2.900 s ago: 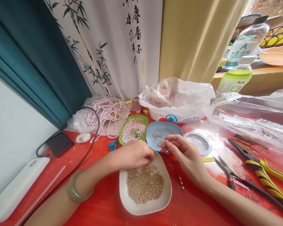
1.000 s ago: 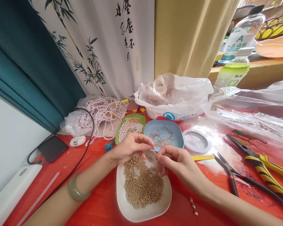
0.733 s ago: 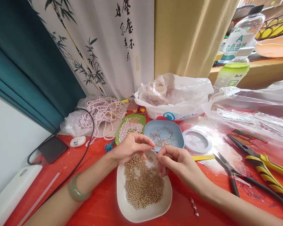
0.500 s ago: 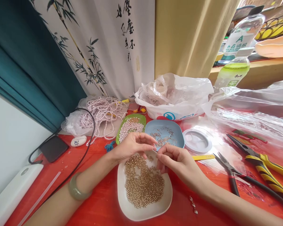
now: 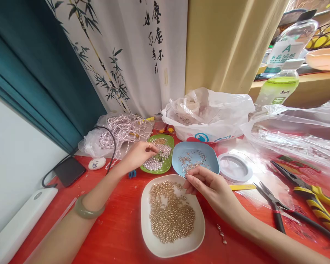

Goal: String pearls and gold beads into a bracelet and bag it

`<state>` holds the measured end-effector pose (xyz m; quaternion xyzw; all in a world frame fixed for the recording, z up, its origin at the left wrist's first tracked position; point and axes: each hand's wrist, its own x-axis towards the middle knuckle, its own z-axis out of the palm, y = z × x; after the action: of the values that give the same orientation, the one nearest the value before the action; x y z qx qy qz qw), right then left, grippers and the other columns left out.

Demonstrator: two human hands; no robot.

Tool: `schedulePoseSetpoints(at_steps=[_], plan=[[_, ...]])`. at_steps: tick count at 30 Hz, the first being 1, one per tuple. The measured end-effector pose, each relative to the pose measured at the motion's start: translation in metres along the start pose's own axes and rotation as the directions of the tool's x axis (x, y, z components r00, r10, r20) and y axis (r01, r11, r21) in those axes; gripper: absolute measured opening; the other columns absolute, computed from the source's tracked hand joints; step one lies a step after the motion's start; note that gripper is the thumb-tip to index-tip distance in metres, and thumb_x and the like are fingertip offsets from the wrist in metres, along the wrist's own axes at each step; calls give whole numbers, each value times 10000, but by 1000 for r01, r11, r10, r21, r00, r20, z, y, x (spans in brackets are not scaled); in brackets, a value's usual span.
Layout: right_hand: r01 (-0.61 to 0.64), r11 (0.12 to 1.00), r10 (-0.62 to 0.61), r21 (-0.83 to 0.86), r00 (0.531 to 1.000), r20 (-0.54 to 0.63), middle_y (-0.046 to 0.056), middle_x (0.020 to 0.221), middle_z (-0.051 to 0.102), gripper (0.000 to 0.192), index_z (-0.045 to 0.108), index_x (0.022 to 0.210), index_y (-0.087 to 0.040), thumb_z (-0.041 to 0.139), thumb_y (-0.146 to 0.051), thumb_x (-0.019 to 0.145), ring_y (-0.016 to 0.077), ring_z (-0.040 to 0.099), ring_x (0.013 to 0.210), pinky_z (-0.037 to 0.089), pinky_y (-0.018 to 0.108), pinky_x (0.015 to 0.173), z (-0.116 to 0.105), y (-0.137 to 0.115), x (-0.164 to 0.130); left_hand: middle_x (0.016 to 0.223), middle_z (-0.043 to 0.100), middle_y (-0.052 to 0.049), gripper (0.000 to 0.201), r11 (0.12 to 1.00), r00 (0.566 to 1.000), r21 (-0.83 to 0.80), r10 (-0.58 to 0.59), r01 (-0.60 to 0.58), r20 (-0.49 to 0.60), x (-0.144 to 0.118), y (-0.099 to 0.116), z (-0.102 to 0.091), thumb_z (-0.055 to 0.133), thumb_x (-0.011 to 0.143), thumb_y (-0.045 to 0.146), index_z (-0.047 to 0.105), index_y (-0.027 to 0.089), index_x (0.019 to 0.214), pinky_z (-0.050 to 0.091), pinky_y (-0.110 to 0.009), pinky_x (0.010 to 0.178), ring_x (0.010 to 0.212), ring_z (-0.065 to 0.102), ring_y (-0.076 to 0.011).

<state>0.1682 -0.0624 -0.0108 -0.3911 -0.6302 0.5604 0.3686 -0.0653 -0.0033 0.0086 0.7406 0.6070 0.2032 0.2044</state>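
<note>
Gold beads (image 5: 172,216): heaped in white dish (image 5: 200,234), nearest the viewer, on red table (image 5: 121,234).
Right hand (image 5: 211,187): at dish's far rim, thumb and forefinger pressed together; whatever they pinch is too small to make out.
Left hand (image 5: 139,154): fingertips bunched over pearls in green tray (image 5: 167,167); grip on a pearl cannot be told.
Blue dish (image 5: 209,161): beside green tray, thin metal pins blurred.
Pliers (image 5: 305,190): right, cut off by frame.

The left hand (image 5: 139,154) reaches forward, arm extended, fingertips pinched together and pointing down. The right hand (image 5: 209,185) hovers nearer the body, thumb and forefinger pinched.
</note>
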Motion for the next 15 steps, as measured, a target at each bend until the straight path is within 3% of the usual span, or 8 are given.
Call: schedulePoseSetpoints(at_steps=[7,15], plan=[[-9,1000,9,0,1000,14,8,652,627,161,507,747,-187,449,-300,846,125,603,618,484,258,603,0,2,2,893,680,-35,181,983,998,175,54,-55,11,-2,2,7,526,735,182,685,209,817,404,-354,798,867,571,-211],[-21,1000,20,12,999,40,-2,663,616,148,504,754,-189,440,-280,851,117,598,622,472,246,600,0,1,2,876,678,-35,172,966,993,236,90,-105,73,-4,4,0,541,733,193,682,215,828,397,-351,786,868,554,-215]])
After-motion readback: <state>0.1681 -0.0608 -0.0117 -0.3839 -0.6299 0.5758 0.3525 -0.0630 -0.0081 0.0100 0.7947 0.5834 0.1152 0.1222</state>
